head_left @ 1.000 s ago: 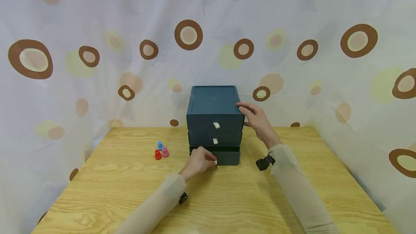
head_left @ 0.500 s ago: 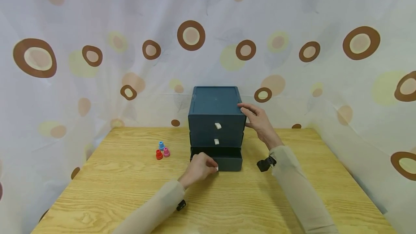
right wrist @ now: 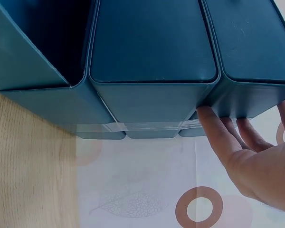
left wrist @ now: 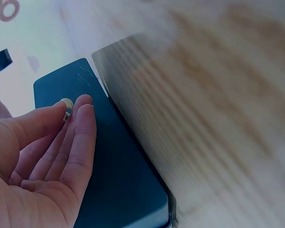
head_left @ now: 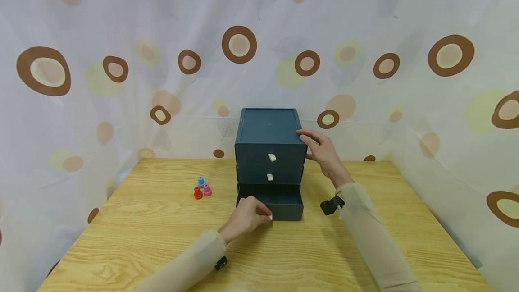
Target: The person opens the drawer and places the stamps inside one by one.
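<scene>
1. Nearest on the wooden bench (head_left: 154,238), the left hand (head_left: 248,213) pinches the small white tab (head_left: 270,216) of the bottom drawer (head_left: 284,206); its fingers (left wrist: 78,128) lie close together, thumb against them, closed on the tab.
2. The bottom drawer stands partly pulled out toward the near edge, at the foot of the dark teal drawer unit (head_left: 269,148).
3. The right hand (head_left: 322,152) rests against the unit's top right side, fingers (right wrist: 218,130) straight and spread, gripping nothing.
4. Left of the unit, three small caps (head_left: 202,189) in red, pink and blue cluster.
</scene>
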{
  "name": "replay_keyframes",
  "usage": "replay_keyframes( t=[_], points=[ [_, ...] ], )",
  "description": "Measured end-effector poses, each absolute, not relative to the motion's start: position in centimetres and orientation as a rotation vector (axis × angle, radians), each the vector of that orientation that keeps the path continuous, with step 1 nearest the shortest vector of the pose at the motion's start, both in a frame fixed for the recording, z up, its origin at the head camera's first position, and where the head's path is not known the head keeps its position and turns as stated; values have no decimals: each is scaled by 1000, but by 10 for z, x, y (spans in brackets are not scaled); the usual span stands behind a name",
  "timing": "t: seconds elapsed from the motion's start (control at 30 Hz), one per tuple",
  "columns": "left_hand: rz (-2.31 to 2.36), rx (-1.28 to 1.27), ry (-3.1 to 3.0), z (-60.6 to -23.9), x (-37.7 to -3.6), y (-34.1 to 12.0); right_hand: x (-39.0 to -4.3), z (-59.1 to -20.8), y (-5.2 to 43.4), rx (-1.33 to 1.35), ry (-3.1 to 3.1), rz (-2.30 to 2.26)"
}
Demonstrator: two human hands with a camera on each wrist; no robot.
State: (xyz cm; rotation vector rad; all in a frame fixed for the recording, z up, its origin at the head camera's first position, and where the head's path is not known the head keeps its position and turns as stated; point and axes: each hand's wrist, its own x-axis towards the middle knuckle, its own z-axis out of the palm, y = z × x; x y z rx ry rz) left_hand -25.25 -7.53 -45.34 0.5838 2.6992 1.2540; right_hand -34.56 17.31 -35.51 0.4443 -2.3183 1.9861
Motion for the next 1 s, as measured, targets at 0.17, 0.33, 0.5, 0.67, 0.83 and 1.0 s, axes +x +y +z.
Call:
replay_keyframes(
  t=[0.17,0.33,0.5,0.67,0.83,1.0],
  points=[
    [1247,577,2680,-453,-247,-77,-347,-355,173,430,-2322,1988],
    [1253,575,2668,-453,-243,-78,-347,-355,173,436,-2317,1985],
    [1252,591,2661,-454,-242,-78,-346,-356,174,446,-2316,1984],
    [1271,610,2652,-454,-241,-79,-345,-356,174,434,-2319,1975],
    [1276,633,2646,-453,-240,-81,-344,-355,173,431,-2317,1977],
    [1360,628,2585,-449,-240,-88,-344,-354,173,434,-2317,1980]
  ],
)
